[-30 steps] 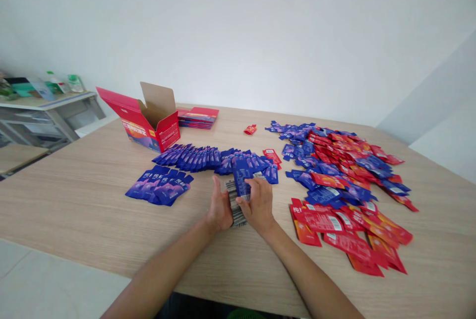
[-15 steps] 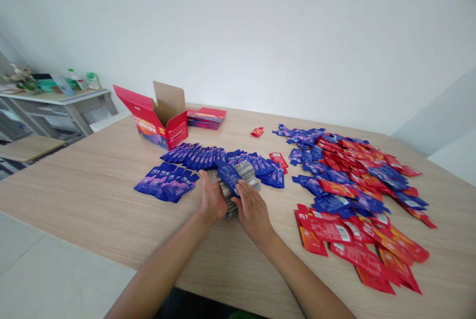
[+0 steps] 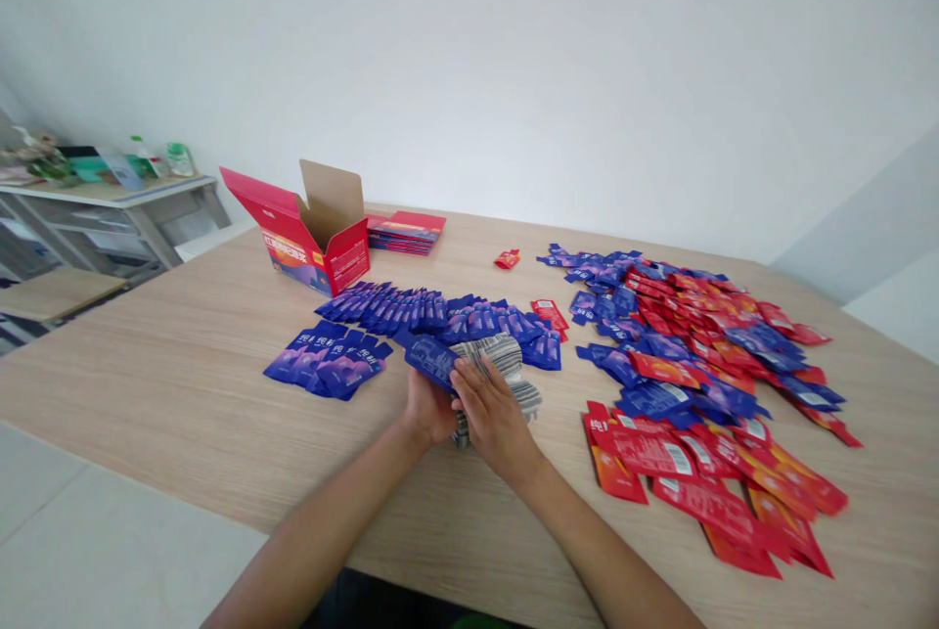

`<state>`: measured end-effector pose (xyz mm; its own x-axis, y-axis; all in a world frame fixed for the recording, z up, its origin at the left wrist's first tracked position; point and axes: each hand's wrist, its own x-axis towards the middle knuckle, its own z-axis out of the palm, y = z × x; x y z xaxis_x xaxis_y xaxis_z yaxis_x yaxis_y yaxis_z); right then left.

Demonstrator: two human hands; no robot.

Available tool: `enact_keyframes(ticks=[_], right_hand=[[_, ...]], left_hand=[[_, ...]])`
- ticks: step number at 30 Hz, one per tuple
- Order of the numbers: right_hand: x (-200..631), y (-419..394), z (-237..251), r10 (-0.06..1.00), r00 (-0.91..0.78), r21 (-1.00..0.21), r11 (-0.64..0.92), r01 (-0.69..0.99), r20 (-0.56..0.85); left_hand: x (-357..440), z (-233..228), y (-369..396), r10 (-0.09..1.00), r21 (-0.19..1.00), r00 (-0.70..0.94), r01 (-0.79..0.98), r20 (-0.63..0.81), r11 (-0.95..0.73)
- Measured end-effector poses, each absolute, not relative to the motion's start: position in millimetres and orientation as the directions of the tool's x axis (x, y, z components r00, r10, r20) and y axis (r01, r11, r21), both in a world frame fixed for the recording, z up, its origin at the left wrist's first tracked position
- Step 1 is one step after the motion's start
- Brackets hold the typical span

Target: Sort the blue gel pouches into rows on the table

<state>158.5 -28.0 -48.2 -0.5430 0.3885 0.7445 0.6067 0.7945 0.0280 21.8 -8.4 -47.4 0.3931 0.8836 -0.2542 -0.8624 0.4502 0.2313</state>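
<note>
Both hands grip a fanned stack (image 3: pixel 493 367) of glossy flat sachets at table (image 3: pixel 147 394) centre: left hand (image 3: pixel 427 407) fingers curled beneath, right hand (image 3: pixel 490 411) fingers pressed on top. Bare woodgrain lies open toward 6 and 9 o'clock; crinkly red and blue packets (image 3: pixel 696 384) crowd 3 o'clock.

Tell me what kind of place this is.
Probably a plain office or packing room: a long wooden table heaped with loose red and blue sachets, an open red carton, bare white walls, and a metal shelf unit of supplies.
</note>
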Motion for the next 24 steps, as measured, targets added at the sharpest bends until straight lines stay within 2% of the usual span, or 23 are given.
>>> enact_keyframes(ticks=[6, 9, 12, 14, 16, 20, 22, 24], right_hand=[[155.6, -40.6, -36.2, 0.439, -0.526, 0.044, 0.737, 0.675, 0.728], [156.0, -44.5, -30.4, 0.458, -0.534, 0.061, 0.716, 0.695, 0.71], [158.4, -45.7, -26.0, 0.46, -0.539, 0.013, 0.752, 0.659, 0.705], [161.2, -45.6, -23.9, 0.471, -0.516, -0.074, 0.785, 0.615, 0.716], [163.9, -44.7, -23.0, 0.535, -0.435, -0.22, 0.777, 0.59, 0.725], [166.1, -36.8, -27.5, 0.739, -0.049, -0.564, 0.553, 0.613, 0.671], [166.2, -30.0, -32.2, 0.783, 0.058, -0.649, 0.469, 0.598, 0.619], [166.9, -23.4, -36.8, 0.792, 0.032, -0.652, 0.477, 0.589, 0.609]], left_hand=[[14.5, -25.4, -10.5, 0.901, 0.239, 0.386, -0.872, -0.197, 0.426], [10.5, -17.1, -7.9, 0.929, 0.281, 0.321, -0.889, -0.184, 0.362], [8.2, -16.1, -3.1, 0.941, 0.311, 0.264, -0.895, -0.21, 0.321], [7.6, -16.9, -1.2, 0.948, 0.318, 0.235, -0.901, -0.216, 0.296], [7.5, -16.2, -1.2, 0.946, 0.323, 0.238, -0.897, -0.22, 0.301], [8.5, -8.5, -5.8, 0.933, 0.332, 0.323, -0.872, -0.162, 0.359], [9.8, -4.5, -8.2, 0.933, 0.341, 0.344, -0.868, -0.11, 0.36], [11.1, -2.4, -9.4, 0.933, 0.341, 0.35, -0.87, -0.08, 0.355]])
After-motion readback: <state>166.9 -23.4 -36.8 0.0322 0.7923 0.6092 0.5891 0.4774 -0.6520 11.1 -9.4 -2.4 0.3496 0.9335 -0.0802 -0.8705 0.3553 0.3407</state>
